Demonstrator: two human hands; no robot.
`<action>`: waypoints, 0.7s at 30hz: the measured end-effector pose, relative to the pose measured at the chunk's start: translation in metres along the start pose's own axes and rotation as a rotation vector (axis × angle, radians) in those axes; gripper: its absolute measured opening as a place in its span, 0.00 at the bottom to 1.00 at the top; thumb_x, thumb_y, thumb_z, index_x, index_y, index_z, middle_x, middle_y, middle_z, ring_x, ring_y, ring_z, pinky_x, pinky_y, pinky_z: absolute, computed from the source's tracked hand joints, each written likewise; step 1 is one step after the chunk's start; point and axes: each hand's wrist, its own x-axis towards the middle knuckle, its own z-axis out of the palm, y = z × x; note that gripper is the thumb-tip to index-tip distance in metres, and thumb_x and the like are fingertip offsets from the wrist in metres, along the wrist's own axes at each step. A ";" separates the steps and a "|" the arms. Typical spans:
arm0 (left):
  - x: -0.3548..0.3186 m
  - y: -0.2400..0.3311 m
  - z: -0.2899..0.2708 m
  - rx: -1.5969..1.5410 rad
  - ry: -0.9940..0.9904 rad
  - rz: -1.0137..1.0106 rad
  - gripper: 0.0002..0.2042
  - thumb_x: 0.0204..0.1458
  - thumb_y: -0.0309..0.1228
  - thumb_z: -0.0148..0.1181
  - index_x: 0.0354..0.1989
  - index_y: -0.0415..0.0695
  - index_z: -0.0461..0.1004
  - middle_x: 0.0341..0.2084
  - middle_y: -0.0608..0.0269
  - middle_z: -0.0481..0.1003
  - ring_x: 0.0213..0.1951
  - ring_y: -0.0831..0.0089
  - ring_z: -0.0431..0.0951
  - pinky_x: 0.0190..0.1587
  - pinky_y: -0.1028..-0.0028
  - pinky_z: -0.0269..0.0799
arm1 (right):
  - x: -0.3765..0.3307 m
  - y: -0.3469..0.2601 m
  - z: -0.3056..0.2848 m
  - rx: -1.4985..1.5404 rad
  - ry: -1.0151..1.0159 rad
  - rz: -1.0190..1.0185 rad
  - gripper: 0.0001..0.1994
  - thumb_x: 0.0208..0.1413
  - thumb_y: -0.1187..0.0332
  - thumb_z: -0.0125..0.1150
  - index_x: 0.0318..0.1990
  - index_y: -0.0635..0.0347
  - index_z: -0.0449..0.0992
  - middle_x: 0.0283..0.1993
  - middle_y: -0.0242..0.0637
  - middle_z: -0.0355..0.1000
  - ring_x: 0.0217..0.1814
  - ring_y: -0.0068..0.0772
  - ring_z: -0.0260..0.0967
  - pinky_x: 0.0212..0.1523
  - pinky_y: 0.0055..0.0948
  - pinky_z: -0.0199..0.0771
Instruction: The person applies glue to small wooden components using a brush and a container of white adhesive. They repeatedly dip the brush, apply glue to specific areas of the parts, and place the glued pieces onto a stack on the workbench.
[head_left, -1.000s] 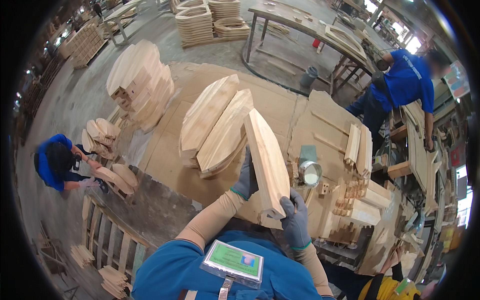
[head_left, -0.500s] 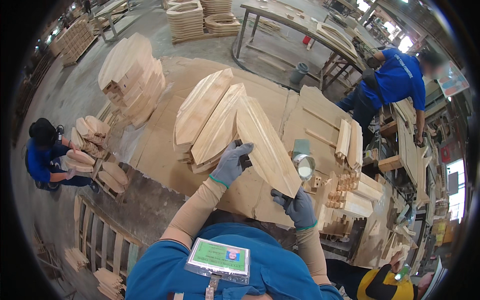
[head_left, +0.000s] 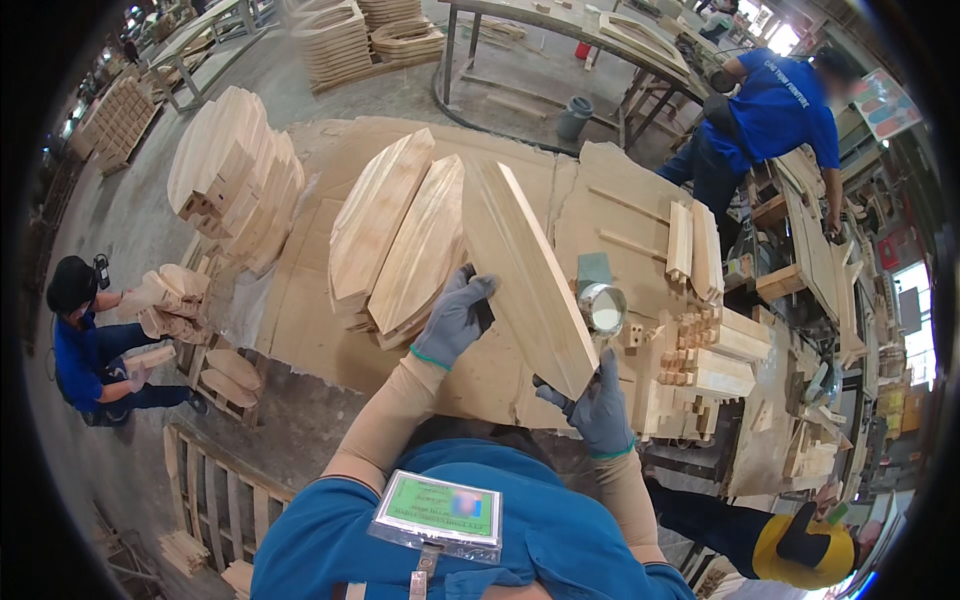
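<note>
A long light-wood panel [head_left: 527, 285] with angled ends is held tilted between my two grey-gloved hands. Its flat face and one long edge show. My left hand [head_left: 455, 318] grips the panel's left edge near the middle, its fingertips partly behind the wood. At the near end, my right hand [head_left: 600, 408] closes around the lower right corner. Just left of the held piece, two piles of similar panels [head_left: 385, 215] lie side by side on a cardboard sheet [head_left: 310, 325]. A metal cup of white liquid [head_left: 605, 308] stands near my right hand.
A tall stack of wooden panels [head_left: 235, 170] rises at the left. Slotted wooden blocks [head_left: 720, 370] and sticks [head_left: 678, 240] lie at the right. One co-worker [head_left: 95, 340] handles wood pieces at far left; another [head_left: 765, 125] bends over a bench at far right.
The held panel has turned between my hands, now showing a plain flat face and its long right edge. The view has shifted slightly. The co-worker at left has raised the head and moved the arms.
</note>
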 end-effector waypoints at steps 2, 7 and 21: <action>0.004 -0.001 0.005 -0.008 -0.025 -0.020 0.16 0.59 0.25 0.51 0.55 0.39 0.61 0.48 0.57 0.70 0.51 0.68 0.73 0.56 0.68 0.72 | -0.001 0.004 -0.004 -0.192 -0.031 -0.111 0.23 0.66 0.61 0.43 0.60 0.70 0.57 0.55 0.52 0.66 0.54 0.46 0.70 0.53 0.42 0.76; 0.007 -0.011 0.011 -0.012 -0.049 -0.039 0.17 0.61 0.32 0.50 0.56 0.41 0.61 0.49 0.57 0.70 0.52 0.68 0.73 0.56 0.66 0.71 | -0.007 -0.001 -0.002 -0.270 0.060 -0.123 0.21 0.63 0.62 0.48 0.55 0.74 0.64 0.53 0.49 0.68 0.56 0.43 0.69 0.55 0.40 0.74; 0.001 -0.028 0.034 -0.481 -0.285 -0.049 0.49 0.46 0.71 0.46 0.63 0.38 0.55 0.51 0.44 0.67 0.52 0.53 0.71 0.55 0.51 0.70 | -0.037 -0.031 -0.025 -1.028 -0.001 -0.667 0.23 0.65 0.63 0.46 0.62 0.68 0.61 0.57 0.47 0.68 0.60 0.40 0.67 0.59 0.37 0.66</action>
